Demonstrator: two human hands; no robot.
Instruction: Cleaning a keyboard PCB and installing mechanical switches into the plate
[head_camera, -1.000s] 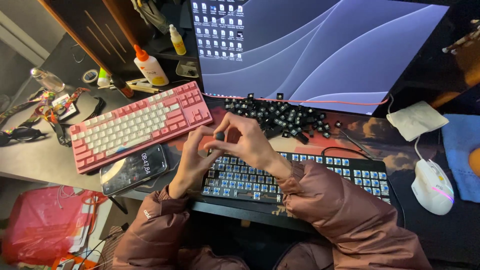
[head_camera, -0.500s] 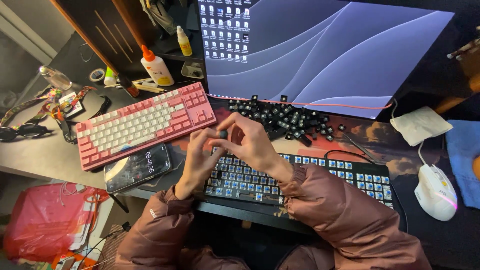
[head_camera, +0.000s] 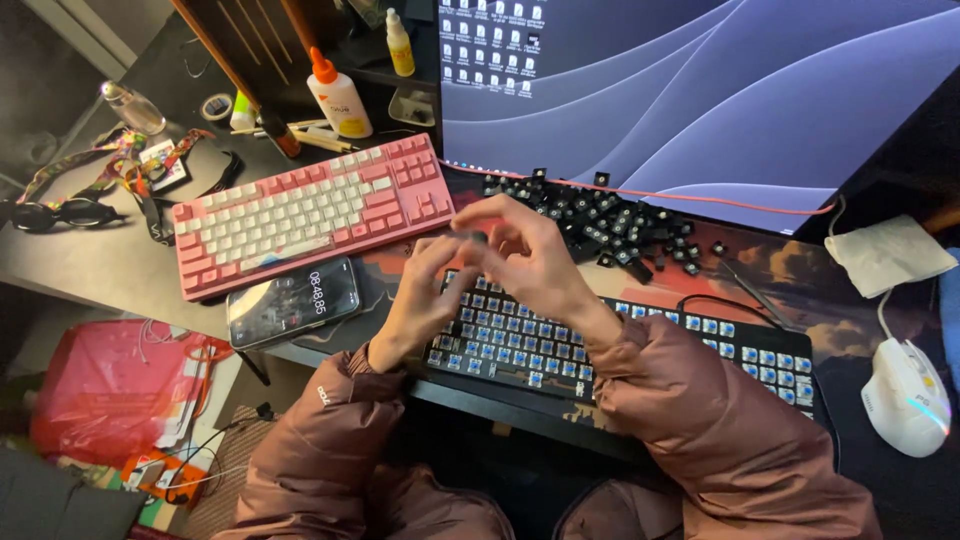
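My left hand (head_camera: 425, 300) and my right hand (head_camera: 530, 255) meet above a black keyboard (head_camera: 640, 350) whose keycaps are off, showing blue switches. Between the fingertips of both hands is a small dark keycap (head_camera: 477, 237); the blur hides exactly which fingers pinch it. A pile of loose black keycaps (head_camera: 610, 215) lies just behind the hands, in front of the monitor (head_camera: 700, 90). Brown puffy sleeves cover both arms.
A pink and white keyboard (head_camera: 300, 215) lies at the left with a phone (head_camera: 292, 300) in front of it. A white mouse (head_camera: 908, 395) and a folded cloth (head_camera: 888, 255) sit at the right. Glue bottles (head_camera: 338, 95), tape and sunglasses (head_camera: 60, 212) crowd the back left.
Both hands stay together over the bare keyboard, fingers shifting slightly around the keycap. The camera view has drifted a little.
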